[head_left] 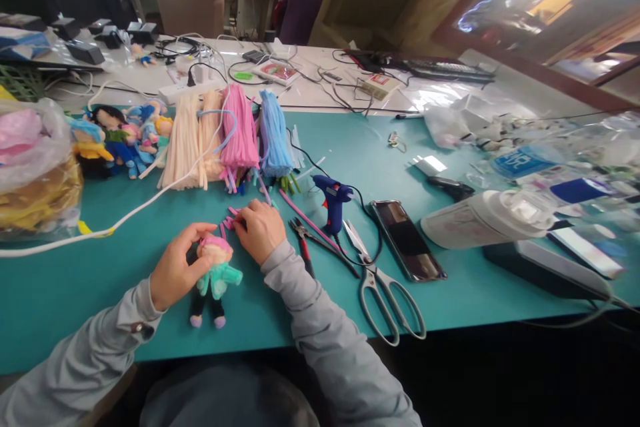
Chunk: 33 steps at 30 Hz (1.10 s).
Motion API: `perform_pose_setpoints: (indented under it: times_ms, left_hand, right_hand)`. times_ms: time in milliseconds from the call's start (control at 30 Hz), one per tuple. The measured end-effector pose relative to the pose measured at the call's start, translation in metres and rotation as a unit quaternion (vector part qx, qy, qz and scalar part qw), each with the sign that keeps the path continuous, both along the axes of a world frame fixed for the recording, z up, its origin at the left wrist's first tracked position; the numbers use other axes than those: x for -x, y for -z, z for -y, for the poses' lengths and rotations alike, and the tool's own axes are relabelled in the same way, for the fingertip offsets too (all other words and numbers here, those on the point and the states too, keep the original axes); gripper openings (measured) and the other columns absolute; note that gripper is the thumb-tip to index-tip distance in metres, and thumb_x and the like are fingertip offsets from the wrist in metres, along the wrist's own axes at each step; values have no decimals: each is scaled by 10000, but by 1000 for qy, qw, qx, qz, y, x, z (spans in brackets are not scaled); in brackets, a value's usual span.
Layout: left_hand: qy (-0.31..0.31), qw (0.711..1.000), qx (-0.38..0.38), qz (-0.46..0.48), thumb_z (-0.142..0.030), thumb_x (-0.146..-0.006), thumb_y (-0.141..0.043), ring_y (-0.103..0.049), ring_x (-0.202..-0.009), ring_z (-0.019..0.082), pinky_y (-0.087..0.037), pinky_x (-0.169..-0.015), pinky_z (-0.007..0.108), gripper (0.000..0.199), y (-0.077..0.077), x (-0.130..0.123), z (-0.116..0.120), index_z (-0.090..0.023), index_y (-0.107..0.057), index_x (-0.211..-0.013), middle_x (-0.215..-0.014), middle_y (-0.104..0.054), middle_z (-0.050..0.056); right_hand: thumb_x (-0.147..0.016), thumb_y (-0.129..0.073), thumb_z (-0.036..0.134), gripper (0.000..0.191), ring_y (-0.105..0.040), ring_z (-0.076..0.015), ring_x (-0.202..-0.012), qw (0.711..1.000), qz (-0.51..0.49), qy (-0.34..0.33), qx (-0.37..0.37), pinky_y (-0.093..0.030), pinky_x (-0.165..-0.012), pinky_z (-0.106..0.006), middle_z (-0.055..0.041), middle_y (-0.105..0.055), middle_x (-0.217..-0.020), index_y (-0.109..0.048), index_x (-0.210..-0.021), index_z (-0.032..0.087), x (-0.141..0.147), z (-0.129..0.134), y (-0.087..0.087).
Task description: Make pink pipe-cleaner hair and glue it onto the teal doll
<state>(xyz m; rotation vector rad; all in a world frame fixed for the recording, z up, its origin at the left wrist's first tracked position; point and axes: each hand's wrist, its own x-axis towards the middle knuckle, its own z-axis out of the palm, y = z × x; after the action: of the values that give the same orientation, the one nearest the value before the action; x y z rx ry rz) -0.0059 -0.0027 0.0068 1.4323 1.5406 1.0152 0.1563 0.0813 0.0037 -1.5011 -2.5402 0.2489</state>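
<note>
A small doll [219, 282] made of fuzzy pipe cleaner lies face up on the green mat, with pink hair, a mint-green top, black legs and lilac feet. My left hand [176, 268] closes around its head from the left, thumb and fingers at the sides. Just beyond the head, my right hand [261, 230] has its fingers pinched at short pink pipe cleaner pieces [229, 219]. Its fingertips are partly hidden, but pink shows at them. Bundles of cream [183, 143], pink [240, 130] and blue pipe cleaners [275, 137] lie past my hands.
Right of my hands are red-handled pliers [304, 250], a blue glue gun [334, 203], scissors [383, 290], a phone [409, 240] and a white bottle [483, 219]. Several dolls [120, 137] and a plastic bag [37, 173] are at left. A white cable [145, 203] crosses the mat.
</note>
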Motion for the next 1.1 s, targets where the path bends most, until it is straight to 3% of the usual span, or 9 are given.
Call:
perform_pose_setpoints:
  times_ms: [133,267,367,467,633,767,1100]
  left_hand:
    - [-9,996,-39,-79,-326,-725,-543,-635,-964,266,-480,-877,423,353,8,2,-1,-187,-637,-1035,-1004,-700,83]
    - [-18,990,-70,-121,-304,-734,-563,-628,-936,274,-465,-875,439,313,11,2,-2,-206,-643,-1021,-941,-708,73]
    - [-32,991,-90,-93,-294,-751,-591,-629,-951,267,-472,-893,437,280,10,1,-2,-217,-641,-1016,-969,-712,70]
    - [-68,991,-107,-32,-288,-785,-613,-637,-976,239,-484,-913,405,250,7,2,-1,-218,-629,-1024,-995,-712,59]
    - [-85,989,-106,66,-291,-820,-637,-655,-895,192,-510,-869,350,211,4,5,0,-198,-617,-1008,-918,-714,44]
    - [-67,989,-102,84,-254,-818,-641,-659,-820,176,-527,-801,322,188,3,3,2,-187,-616,-992,-823,-694,22]
    - [-69,984,-141,86,-208,-779,-684,-676,-845,181,-519,-890,363,239,1,-1,5,-200,-596,-1001,-827,-700,13]
  right_hand:
    - [-904,-566,225,170,-581,-208,-816,1000,-13,11,-12,-375,-690,-310,-81,-637,-832,-707,-827,172,-1,0,3]
    - [-861,-592,199,120,-579,-201,-770,994,-95,5,-59,-393,-676,-308,-60,-612,-774,-676,-779,175,-6,2,6]
    - [-852,-580,185,127,-566,-183,-725,976,-192,-25,-96,-424,-682,-300,-38,-588,-732,-634,-737,189,-10,7,6]
    - [-880,-544,195,142,-557,-176,-729,950,-271,-99,-118,-453,-699,-294,-36,-587,-737,-601,-750,200,-12,14,3]
    - [-916,-478,162,153,-545,-180,-747,925,-290,-204,-136,-458,-681,-296,-47,-590,-761,-573,-802,202,-11,21,-4]
    - [-961,-434,187,186,-537,-178,-744,924,-283,-222,-132,-453,-689,-302,-51,-588,-778,-566,-830,195,-11,23,-7]
    - [-949,-432,192,161,-575,-192,-784,923,-299,-222,-100,-463,-708,-321,-64,-616,-817,-563,-856,203,-11,27,-9]
